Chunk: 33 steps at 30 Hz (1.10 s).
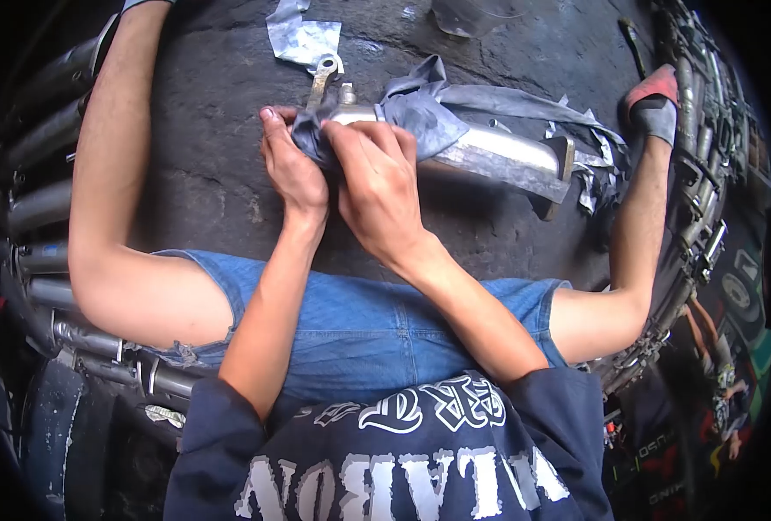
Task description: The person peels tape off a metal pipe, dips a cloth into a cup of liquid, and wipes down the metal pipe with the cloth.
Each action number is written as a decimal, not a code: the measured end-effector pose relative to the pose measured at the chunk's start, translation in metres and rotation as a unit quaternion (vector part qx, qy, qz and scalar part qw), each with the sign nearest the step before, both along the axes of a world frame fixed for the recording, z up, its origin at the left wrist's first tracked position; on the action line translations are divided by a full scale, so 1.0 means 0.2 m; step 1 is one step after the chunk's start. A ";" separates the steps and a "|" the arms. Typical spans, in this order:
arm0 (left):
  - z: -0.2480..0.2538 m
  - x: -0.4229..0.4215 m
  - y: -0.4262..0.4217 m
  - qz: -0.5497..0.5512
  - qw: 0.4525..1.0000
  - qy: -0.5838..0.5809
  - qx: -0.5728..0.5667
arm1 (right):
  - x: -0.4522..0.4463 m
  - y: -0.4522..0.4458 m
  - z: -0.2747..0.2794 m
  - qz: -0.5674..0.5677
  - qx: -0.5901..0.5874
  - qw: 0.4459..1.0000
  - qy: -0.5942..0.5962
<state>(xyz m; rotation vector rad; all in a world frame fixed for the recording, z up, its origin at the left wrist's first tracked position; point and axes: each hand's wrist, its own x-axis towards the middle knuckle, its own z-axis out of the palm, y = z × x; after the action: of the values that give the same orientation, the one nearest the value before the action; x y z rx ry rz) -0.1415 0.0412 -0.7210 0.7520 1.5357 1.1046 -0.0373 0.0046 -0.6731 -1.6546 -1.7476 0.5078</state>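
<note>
- Metal pipe [511, 161]: located between the person's bent legs, crosswise over the dark floor [211, 165]; a square end plate [564, 161] sits at its right end; whether the pipe rests on the floor cannot be told.
- Grey cloth [427, 117]: drapes around the middle of the pipe and is bunched at its left end; a long strip trails to the right behind the pipe.
- Left hand [297, 178]: at the bunched cloth, thumb raised; fingers partly hidden, so their grip cannot be told.
- Right hand [378, 178]: fingers curled narrow, pinching the bunched cloth beside the left hand.
- Surroundings: a metal arm [322, 85] with a ringed tip stands just beyond the hands; silver scraps [305, 42] lie past it; metal tubes [51, 204] line the left side.
</note>
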 end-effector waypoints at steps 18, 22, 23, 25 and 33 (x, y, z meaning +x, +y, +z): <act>0.31 -0.15 -0.23 -0.118 0.988 0.080 -0.055 | 0.31 0.04 0.25 0.033 -0.173 0.972 0.157; 0.30 -0.16 -0.23 -0.099 0.992 0.073 -0.038 | 0.26 0.06 0.21 0.067 -0.197 0.964 0.169; 0.30 -0.16 -0.23 -0.100 0.992 0.072 -0.037 | 0.24 0.08 0.18 0.068 -0.161 0.979 0.103; 0.32 -0.16 -0.22 -0.112 0.988 0.094 -0.051 | 0.20 0.10 0.17 0.076 -0.149 0.986 0.018; 0.27 -0.16 -0.23 -0.112 0.987 0.113 -0.024 | 0.22 0.08 0.09 0.143 -0.057 0.987 -0.046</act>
<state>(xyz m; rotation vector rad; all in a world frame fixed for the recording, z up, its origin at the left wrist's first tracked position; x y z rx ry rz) -0.1730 -0.0058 -0.6664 1.0168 1.6137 0.8342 0.0063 0.0203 -0.6554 -1.5313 -2.0740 0.6818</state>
